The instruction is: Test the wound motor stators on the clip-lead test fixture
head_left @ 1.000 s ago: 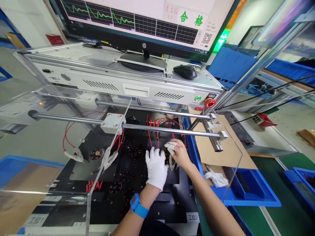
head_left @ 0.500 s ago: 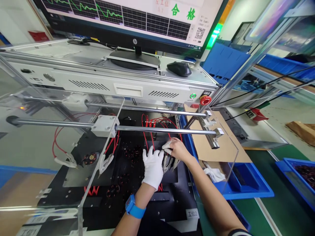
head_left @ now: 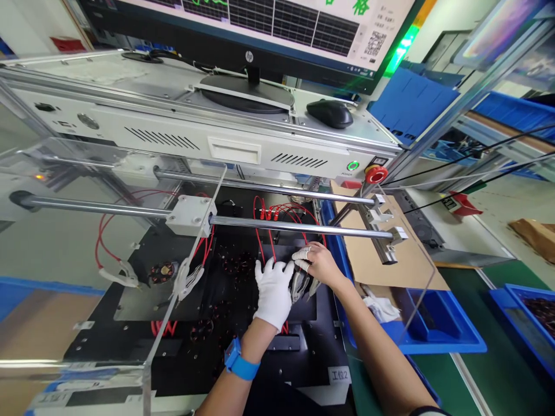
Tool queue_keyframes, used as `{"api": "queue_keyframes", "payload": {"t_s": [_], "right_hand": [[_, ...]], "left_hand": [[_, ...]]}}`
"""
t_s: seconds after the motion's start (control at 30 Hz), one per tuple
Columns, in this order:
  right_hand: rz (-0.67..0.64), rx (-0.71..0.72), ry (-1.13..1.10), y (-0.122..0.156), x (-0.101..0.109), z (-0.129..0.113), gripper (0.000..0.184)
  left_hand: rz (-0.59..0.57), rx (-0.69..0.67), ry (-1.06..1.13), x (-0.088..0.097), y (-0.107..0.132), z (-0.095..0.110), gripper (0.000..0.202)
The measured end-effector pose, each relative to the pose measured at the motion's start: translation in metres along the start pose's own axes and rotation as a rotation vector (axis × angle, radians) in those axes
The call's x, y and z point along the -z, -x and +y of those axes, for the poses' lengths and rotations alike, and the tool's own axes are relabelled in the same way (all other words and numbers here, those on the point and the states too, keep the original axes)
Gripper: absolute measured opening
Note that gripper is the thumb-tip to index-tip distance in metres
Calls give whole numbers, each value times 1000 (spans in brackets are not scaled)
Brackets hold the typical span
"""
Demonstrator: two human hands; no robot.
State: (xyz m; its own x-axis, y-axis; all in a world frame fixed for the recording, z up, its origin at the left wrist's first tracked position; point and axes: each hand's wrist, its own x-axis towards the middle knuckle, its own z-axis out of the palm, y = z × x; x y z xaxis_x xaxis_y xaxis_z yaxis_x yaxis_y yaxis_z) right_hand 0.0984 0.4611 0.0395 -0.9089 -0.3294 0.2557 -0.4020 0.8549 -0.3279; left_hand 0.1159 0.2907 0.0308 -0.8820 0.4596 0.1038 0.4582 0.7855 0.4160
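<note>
My left hand (head_left: 274, 296), in a white glove, is palm down over the black plate on the right side of the fixture. Its fingers bend downward, and whatever they close on is hidden beneath the glove. Two red leads (head_left: 271, 240) run down to its fingertips. My right hand (head_left: 321, 264), bare except for white finger cots, meets the left fingertips with thumb and fingers pinched. What lies in that pinch is covered. Under the right hand, light-coloured clip pliers (head_left: 299, 286) on red leads rest beside the left glove.
Wound motor stators (head_left: 202, 330) lie left of my hands; another stator (head_left: 163, 271) sits near more clips (head_left: 189, 282). Steel rods (head_left: 303, 227) and a clear guard (head_left: 177, 277) cross the space. A red stop button (head_left: 376, 174) and blue tray (head_left: 459, 341) stand to the right.
The camera view has tilted down and shifted slightly, moving the scene right in the picture. Both hands keep nearly the same place and pose over the plate.
</note>
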Motion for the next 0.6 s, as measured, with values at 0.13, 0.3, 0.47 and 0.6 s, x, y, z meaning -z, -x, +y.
{"api": "queue_keyframes", "payload": {"t_s": [0.13,0.3,0.47,0.6], "right_hand": [[18,2,17,1,-1,0,17],[-49,62,158,1,2,-1,20],[-183,-18,361,-2,9,-12,19],[-217,-49,381,-10,4,-16,14]], "left_hand": [[-5,12,0,-1,-1,0,53],[-7,4,-9,1,-2,1,52],[-14,14,0,5,-2,3,50],[33,43,5,-1,1,0,60]]}}
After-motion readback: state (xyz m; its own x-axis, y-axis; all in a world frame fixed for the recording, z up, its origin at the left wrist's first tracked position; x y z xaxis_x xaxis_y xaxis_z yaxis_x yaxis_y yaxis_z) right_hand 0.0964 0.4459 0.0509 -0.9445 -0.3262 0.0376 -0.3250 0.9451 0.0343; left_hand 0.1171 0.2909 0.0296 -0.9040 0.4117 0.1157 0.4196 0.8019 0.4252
